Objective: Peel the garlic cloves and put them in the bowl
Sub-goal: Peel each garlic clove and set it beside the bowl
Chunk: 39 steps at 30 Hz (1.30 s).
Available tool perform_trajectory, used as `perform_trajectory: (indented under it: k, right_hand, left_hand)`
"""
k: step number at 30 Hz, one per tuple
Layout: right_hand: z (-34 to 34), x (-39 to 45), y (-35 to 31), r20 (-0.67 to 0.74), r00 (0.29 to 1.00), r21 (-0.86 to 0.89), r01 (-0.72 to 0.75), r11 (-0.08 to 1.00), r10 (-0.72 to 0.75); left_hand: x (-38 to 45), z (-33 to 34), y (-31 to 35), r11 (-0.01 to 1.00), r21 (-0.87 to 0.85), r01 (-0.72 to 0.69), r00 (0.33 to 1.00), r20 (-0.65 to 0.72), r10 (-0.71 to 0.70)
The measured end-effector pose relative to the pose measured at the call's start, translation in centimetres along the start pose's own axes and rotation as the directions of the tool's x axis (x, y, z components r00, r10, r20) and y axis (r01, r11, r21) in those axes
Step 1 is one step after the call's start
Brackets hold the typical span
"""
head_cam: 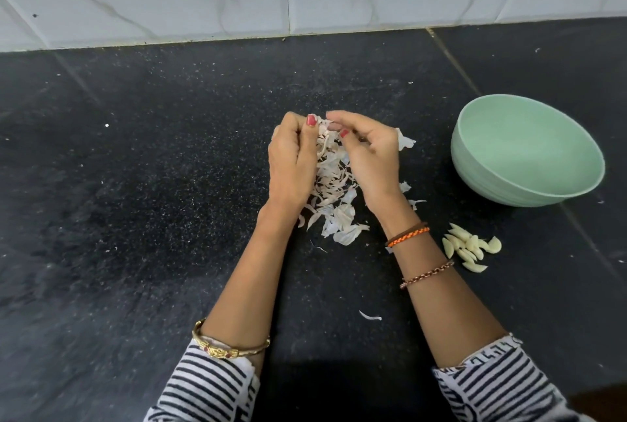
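Two hands meet over a heap of garlic skins [334, 191] on a black counter [152, 184]: the left hand [293, 163] and right hand [371, 157] both pinch papery skin [324, 126] at their fingertips. Peeled cloves [470, 247] lie beside the right wrist, near a green bowl [529, 150].
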State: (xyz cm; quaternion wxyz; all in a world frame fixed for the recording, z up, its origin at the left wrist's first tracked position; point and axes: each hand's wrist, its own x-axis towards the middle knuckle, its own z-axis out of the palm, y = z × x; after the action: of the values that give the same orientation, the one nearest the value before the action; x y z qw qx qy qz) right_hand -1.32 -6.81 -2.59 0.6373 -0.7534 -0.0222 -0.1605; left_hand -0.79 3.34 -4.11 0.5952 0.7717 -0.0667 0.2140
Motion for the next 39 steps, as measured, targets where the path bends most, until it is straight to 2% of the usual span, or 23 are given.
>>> perform_trajectory:
  k: [5,10,15,18,22,27,32,39]
  right_hand:
    - [-0.2,-0.1,-0.1,0.077,0.997,0.119,-0.008,0.993,-0.001]
    - [-0.1,-0.1,0.2,0.098,0.995,0.114,-0.022,0.993,0.011]
    - [0.2,-0.1,0.3,0.157,0.986,0.070,-0.064,0.995,0.052]
    - [0.3,0.0,0.7,0.204,0.978,0.008,-0.038,0.999,0.036]
    - [0.7,-0.2,1.0,0.103,0.991,-0.058,0.087,0.994,-0.081]
    - [1.1,-0.5,1.6,-0.045,0.963,-0.107,0.260,0.960,-0.266]
    - [1.2,-0.4,2.0,-0.098,0.941,-0.092,0.316,0.944,-0.325]
    - [1.0,-0.4,2.2,-0.131,0.859,-0.237,0.457,0.857,-0.495]
  left_hand:
    - [0.2,-0.4,-0.4,0.998,0.065,-0.005,1.000,-0.007,0.005]
    - [0.1,-0.4,-0.3,0.989,0.128,-0.078,0.996,0.049,0.072]
    - [0.0,-0.1,-0.2,0.996,0.079,-0.046,0.997,0.068,0.040]
    - [0.0,-0.2,-0.2,0.998,0.063,-0.027,0.997,0.072,0.022]
    - [0.1,-0.1,0.1,0.992,-0.083,0.099,0.991,0.094,-0.092]
    - [0.3,0.2,0.5,0.900,-0.322,0.293,0.955,0.147,-0.258]
    - [0.5,0.3,1.2,0.868,-0.372,0.329,0.943,0.168,-0.286]
    - [0.3,0.6,1.6,0.818,-0.418,0.394,0.918,0.214,-0.333]
